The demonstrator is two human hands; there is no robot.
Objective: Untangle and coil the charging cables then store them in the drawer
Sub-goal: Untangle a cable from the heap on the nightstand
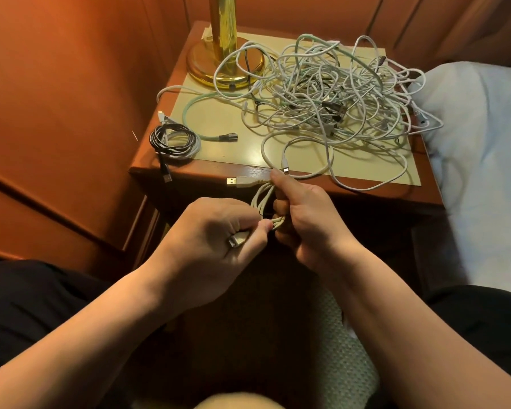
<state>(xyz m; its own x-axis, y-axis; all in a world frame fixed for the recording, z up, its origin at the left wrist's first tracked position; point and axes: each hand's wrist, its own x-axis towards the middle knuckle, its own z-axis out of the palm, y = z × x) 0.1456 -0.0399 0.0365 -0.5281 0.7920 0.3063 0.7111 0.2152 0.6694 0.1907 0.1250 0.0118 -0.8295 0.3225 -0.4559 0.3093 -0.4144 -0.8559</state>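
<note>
A big tangle of white charging cables (331, 93) covers the top of the wooden nightstand (207, 169). My right hand (304, 219) grips a small coil of beige cable (261, 199) just below the nightstand's front edge, with a gold USB plug (236, 181) sticking out to the left. My left hand (219, 231) pinches that cable's free end and holds a connector (237, 240) in its fingers. A long loop of the same cable trails up onto the nightstand. A finished black and white coil (174, 143) lies at the front left corner.
A brass lamp base (223, 63) stands at the back left of the nightstand. A mint-green cable (207, 113) curves in front of it. A bed with white linen (484, 143) lies to the right. Wood panelling closes the left side. The nightstand's front below the top is dark.
</note>
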